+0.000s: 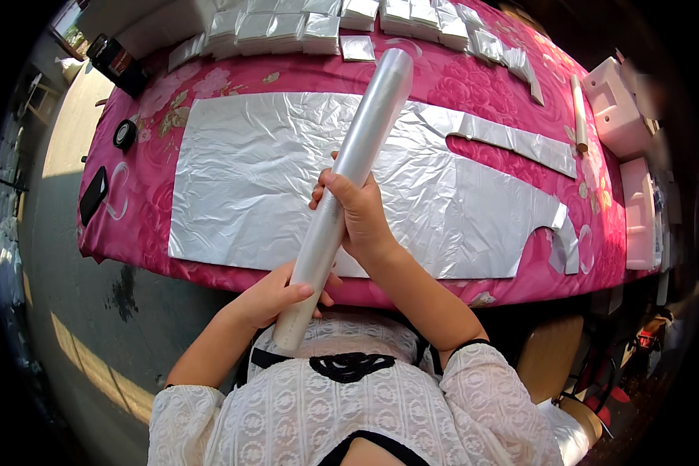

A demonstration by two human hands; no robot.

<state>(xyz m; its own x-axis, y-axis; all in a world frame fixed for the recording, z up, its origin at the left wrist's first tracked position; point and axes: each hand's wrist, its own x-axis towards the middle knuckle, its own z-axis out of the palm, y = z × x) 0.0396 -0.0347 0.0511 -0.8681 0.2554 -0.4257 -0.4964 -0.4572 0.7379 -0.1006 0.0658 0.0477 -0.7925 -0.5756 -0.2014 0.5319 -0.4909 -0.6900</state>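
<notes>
I see the roll point(359, 140) slanting over the sheet point(248, 186), the left hand point(274, 297) cupping its lower part with fingers half closed, the right hand point(359, 213) wrapped about its middle, a spread grip best made even so it neither tips nor creases.

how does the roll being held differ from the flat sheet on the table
The roll is a long, smooth cylinder; the flat sheet is spread out and creased, with two straps. The roll slants in the left hand and right hand, while the flat sheet lies on the pink flowered cloth. Both look silvery and shiny.
</notes>
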